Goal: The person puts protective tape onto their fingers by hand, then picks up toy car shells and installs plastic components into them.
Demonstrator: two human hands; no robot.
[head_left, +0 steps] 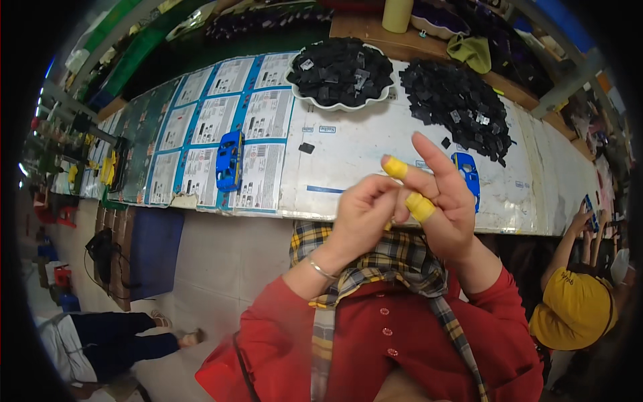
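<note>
My left hand (pixel 365 213) is closed in a pinch against the fingers of my right hand (pixel 445 204); what it grips is mostly hidden. Yellow tape (pixel 420 207) is wrapped round fingers of my right hand, whose other fingers stretch out and apart. Both hands are above the table's front edge. Just beyond my right hand lies a blue toy car body (pixel 469 175), partly covered by it. Another blue car body (pixel 230 161) rests on the printed sheets to the left.
A white scalloped bowl (pixel 340 107) full of small black pieces stands at the back. Right of it, black pieces lie in a loose pile (pixel 455 107). One single black piece (pixel 306 147) is nearer. A person in yellow (pixel 576 308) works at far right; another person's legs (pixel 127 342) show lower left.
</note>
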